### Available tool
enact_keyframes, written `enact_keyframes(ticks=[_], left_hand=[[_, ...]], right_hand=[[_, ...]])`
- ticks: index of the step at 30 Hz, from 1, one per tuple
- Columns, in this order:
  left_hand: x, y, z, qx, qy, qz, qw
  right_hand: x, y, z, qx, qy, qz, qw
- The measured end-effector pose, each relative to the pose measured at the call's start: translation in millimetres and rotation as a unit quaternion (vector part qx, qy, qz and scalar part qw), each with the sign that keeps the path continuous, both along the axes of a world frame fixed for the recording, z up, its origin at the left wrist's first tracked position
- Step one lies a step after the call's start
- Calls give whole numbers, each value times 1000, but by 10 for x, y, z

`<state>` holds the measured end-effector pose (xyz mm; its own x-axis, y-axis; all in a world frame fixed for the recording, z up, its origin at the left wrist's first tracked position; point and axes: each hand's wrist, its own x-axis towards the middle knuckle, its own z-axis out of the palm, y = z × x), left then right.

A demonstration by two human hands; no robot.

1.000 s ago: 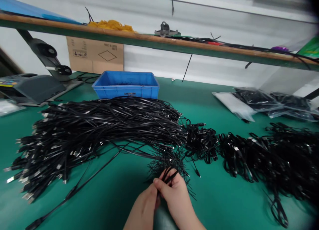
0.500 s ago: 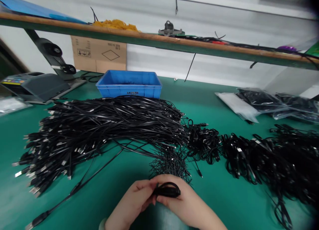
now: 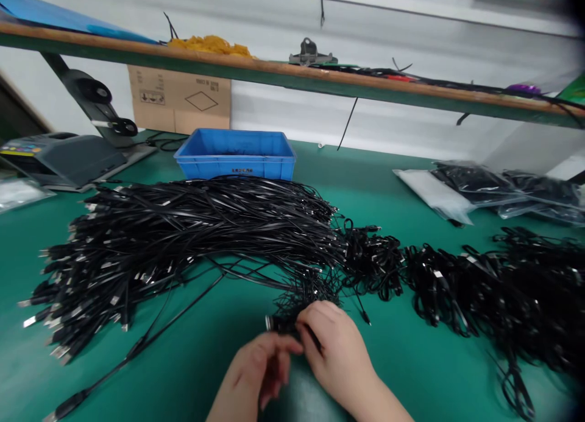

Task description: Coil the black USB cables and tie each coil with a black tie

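My right hand [image 3: 336, 355] pinches a small coiled black cable [image 3: 286, 324], whose metal USB plug [image 3: 269, 323] sticks out to the left. My left hand [image 3: 256, 373] sits just below that plug, fingers curled and loosely apart, with nothing visible in them. Right behind both hands lies a tangle of thin black wires [image 3: 313, 294]. Farther back, a large heap of black USB cables [image 3: 192, 239] spreads over the green work mat [image 3: 183, 355], its plugs fanned out to the left.
Coiled black cables [image 3: 479, 294] lie in a row to the right, with black cables in plastic bags [image 3: 475, 184] behind them. A blue plastic crate [image 3: 234, 163] stands at the back. Above it runs a wooden shelf [image 3: 274, 69]; a cardboard box [image 3: 178, 99] stands beneath. A grey machine [image 3: 77, 160] stands at the left.
The hands have moved apart. The left hand has let go of the black coil, and the right hand has carried it up and to the left, with its metal plug now showing.
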<state>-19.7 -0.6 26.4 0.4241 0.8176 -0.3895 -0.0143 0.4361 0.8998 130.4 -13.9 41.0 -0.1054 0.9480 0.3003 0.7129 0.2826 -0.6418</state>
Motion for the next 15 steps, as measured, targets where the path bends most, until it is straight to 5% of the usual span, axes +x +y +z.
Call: enact_keyframes(ticks=[4, 9, 15], left_hand=[[-89, 48, 79, 81, 86, 81, 990], [-111, -16, 13, 71, 52, -58, 994], [-112, 130, 64, 274, 176, -4, 945]], right_hand=[[-14, 0, 69, -97, 145, 59, 983], [-19, 23, -29, -128, 185, -50, 973], [-11, -41, -1, -179, 254, 0, 950]])
